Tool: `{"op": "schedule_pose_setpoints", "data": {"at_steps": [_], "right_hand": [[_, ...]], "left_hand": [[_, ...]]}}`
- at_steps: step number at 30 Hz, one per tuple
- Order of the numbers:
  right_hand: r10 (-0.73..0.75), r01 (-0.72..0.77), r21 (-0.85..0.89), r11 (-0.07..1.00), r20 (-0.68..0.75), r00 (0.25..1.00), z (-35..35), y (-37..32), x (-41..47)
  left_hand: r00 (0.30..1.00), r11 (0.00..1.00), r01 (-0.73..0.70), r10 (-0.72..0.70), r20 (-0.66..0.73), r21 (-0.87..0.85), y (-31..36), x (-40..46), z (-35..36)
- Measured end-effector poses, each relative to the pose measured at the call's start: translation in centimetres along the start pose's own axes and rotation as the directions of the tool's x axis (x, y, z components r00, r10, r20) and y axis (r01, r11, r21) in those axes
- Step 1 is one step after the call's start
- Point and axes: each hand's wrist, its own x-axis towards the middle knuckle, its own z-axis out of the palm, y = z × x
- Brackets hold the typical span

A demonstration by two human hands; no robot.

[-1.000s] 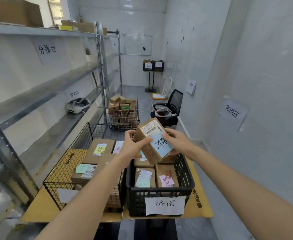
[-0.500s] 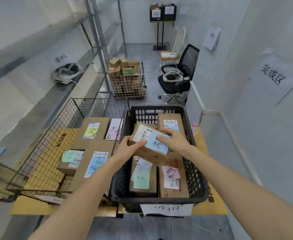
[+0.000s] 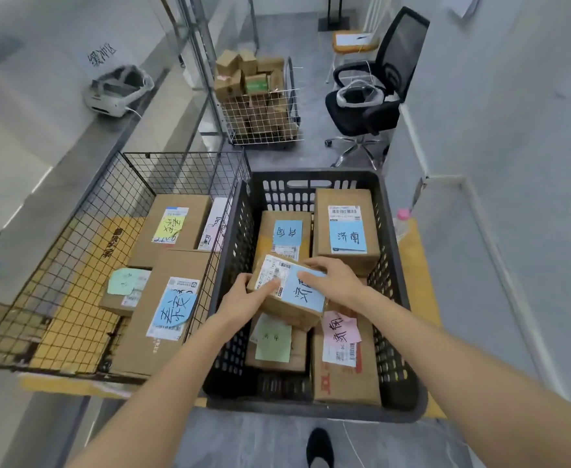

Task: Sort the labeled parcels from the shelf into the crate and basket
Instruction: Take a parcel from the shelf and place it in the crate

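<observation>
1. Here, both hands clasp the blue-labelled parcel [image 3: 285, 293] at frame centre: left hand [image 3: 247, 298] on its left end, right hand [image 3: 334, 282] across the top.
2. It sits tilted over the parcels inside the black crate [image 3: 393, 265], long axis running left-right.

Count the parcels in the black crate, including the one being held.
5: far left, far right, near left with green note, near right with pink note, and the held parcel above them. More may lie underneath.
</observation>
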Motion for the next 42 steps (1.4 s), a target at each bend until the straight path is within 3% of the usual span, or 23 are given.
{"op": "schedule_pose_setpoints", "data": {"at_steps": [7, 14, 22, 31, 36, 39, 42], "right_hand": [[0.014, -0.015, 0.009, 1.0, 0.042, 0.999, -0.5, 0.5, 0.4], [0.007, -0.013, 0.09, 0.996, 0.068, 0.998, -1.2, -0.9, -0.7], [-0.046, 0.054, 0.145, 0.988, -0.059, 0.997, -1.8, -4.7, 0.0], [0.004, 0.017, 0.149, 0.989, -0.139, 0.99, -2.5, -5.8, 2.4], [-0.05, 0.04, -0.078, 0.996, -0.124, 0.991, -3.7, -5.0, 4.0], [-0.106, 0.026, -0.416, 0.909, -0.171, 0.979, -4.2, -4.7, 5.3], [-0.145, 0.029, -0.497, 0.867, -0.198, 0.969, -4.3, -4.4, 6.2]], "left_hand": [[1.0, 0.989, 0.009, -0.006, 0.025, -0.145, 1.2, 0.8, 0.5], [0.996, 0.989, -0.086, 0.085, -0.012, -0.118, 2.2, 1.2, 0.0], [0.986, 0.865, -0.167, 0.152, -0.07, -0.473, 5.5, 2.6, -0.3], [0.989, 0.882, -0.143, 0.148, -0.025, -0.448, 6.8, 5.5, 1.1], [0.985, 0.896, -0.167, 0.174, -0.021, -0.412, 7.8, 7.6, 1.9], [0.984, 0.912, -0.172, 0.18, -0.014, -0.374, 8.2, 9.4, 2.1], [0.981, 0.934, -0.183, 0.194, 0.003, -0.308, 8.2, 11.0, 2.1]]}}
